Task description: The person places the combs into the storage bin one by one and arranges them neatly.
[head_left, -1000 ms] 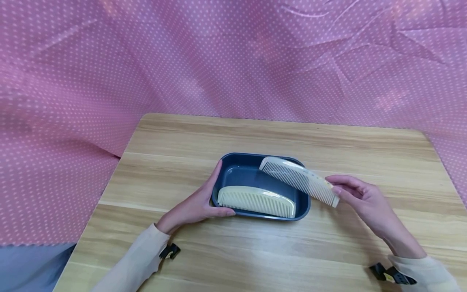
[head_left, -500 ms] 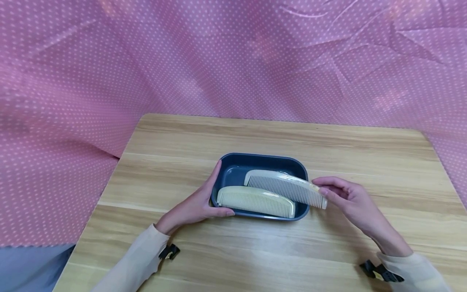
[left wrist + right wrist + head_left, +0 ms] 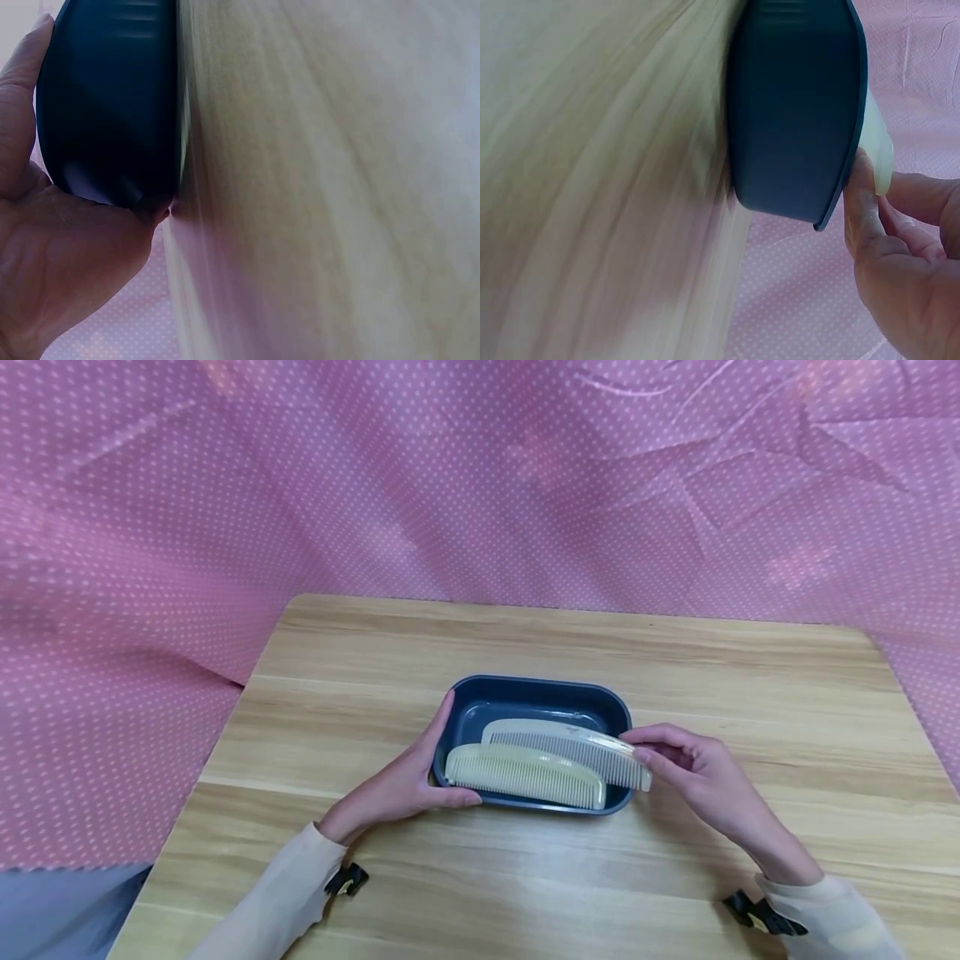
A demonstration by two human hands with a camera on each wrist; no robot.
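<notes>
A dark blue rectangular tray (image 3: 540, 690) with rounded corners stands on the table. My left hand (image 3: 401, 783) holds its left end, thumb along the near side and fingers round the far-left side. Inside, along the near wall, lies a pale yellow-green comb (image 3: 517, 774), teeth toward me. Behind and partly over it, a whitish translucent comb (image 3: 570, 742) slants with its right end above the tray's right rim. My right hand (image 3: 701, 777) pinches that end between thumb and fingers. In the right wrist view the whitish comb (image 3: 881, 154) sticks out past the tray's rim.
The wooden table (image 3: 360, 677) surrounds the tray on all sides. A pink polka-dot cloth (image 3: 480, 485) hangs behind the table and at its left. Each sleeve has a dark strap (image 3: 347, 880) at the wrist.
My right hand has moved left and slightly toward me, carrying the whitish comb farther into the tray, close to the other comb. My left hand and the tray have stayed nearly in place.
</notes>
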